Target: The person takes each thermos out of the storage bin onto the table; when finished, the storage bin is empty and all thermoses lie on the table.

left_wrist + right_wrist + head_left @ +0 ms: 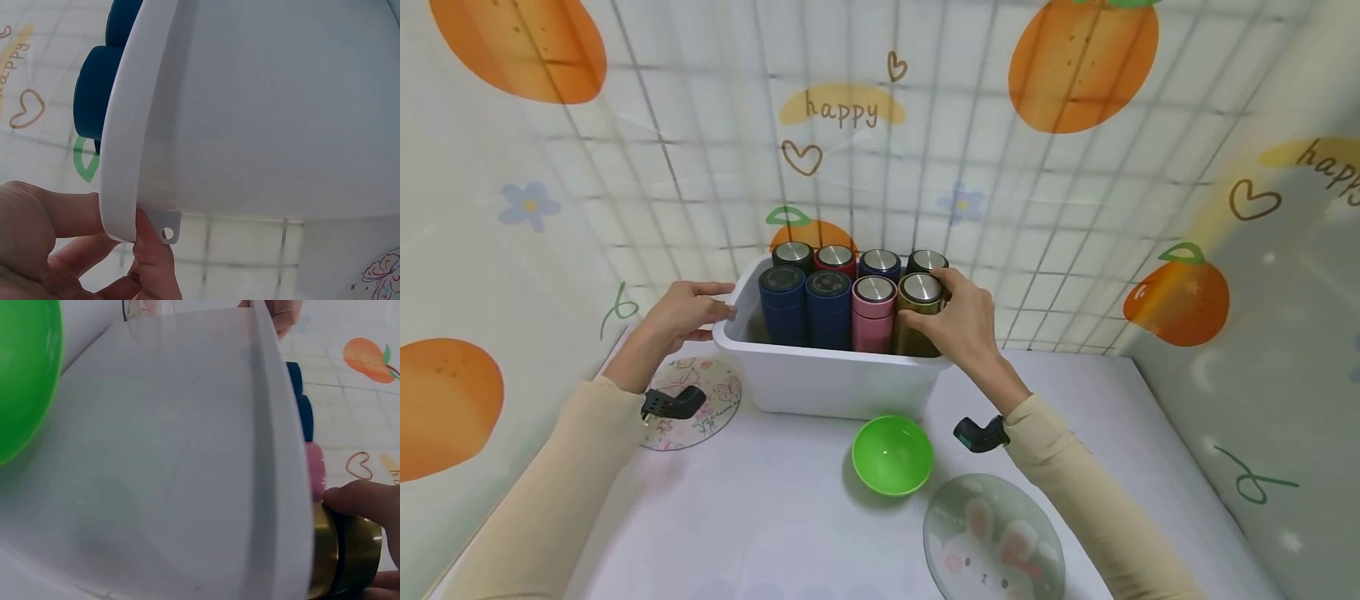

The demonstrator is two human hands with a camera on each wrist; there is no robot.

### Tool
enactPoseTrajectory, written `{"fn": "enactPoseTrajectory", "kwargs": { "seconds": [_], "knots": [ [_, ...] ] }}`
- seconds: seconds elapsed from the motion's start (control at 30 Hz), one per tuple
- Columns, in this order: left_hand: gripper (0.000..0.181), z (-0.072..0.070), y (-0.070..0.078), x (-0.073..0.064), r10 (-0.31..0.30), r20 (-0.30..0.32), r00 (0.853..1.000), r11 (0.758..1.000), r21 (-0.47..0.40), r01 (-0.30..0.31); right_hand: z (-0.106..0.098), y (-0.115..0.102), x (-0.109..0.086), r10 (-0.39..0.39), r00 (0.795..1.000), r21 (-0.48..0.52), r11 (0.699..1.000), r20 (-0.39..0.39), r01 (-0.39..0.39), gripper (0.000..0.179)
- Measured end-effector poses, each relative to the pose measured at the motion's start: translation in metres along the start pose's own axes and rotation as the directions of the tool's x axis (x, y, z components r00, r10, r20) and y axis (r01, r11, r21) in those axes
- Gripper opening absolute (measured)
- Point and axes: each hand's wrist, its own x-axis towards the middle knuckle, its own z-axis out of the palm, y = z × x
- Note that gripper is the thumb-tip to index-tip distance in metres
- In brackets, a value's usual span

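A white plastic bin (835,387) holds two rows of upright vacuum flasks. In the front row stand two blue flasks (784,308), a pink flask (872,329) and a gold flask (914,335) with a steel-topped lid. My right hand (964,321) grips the gold flask near its top, thumb in front and fingers behind; the flask's base is hidden in the bin. At the bin's left end my left hand (688,312) holds the rim. The left wrist view shows that hand (75,244) pinching the rim beside a small holed tab (172,224).
A green bowl (892,457) sits on the white table (760,500) before the bin. A rabbit-patterned round mat (977,533) lies at front right. Another flowered round mat (715,408) is under the left forearm. A wire grid behind a printed curtain (850,192) backs the table.
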Motion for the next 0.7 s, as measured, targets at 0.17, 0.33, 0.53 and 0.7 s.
{"fn": "enactPoseTrajectory", "kwargs": {
  "seconds": [0.17,0.33,0.53,0.7],
  "knots": [
    [0.063,0.000,-0.001,0.001,0.004,-0.012,1.000,1.000,-0.010,-0.004,-0.005,-0.006,0.000,-0.027,1.000,0.013,1.000,-0.016,0.027,0.064],
    [0.063,0.000,-0.001,0.001,0.006,-0.010,1.000,1.000,-0.013,-0.006,-0.011,-0.012,0.001,-0.052,0.998,0.024,0.998,-0.027,0.053,0.065],
    [0.065,-0.002,-0.003,0.002,0.015,0.010,1.000,1.000,-0.027,-0.015,-0.016,-0.017,0.001,-0.054,0.998,0.033,0.998,-0.034,0.055,0.065],
    [0.065,-0.002,-0.003,0.001,0.013,0.016,1.000,1.000,-0.026,-0.012,-0.022,-0.021,0.002,-0.072,0.996,0.038,0.997,-0.053,0.074,0.062]
  ]
}}
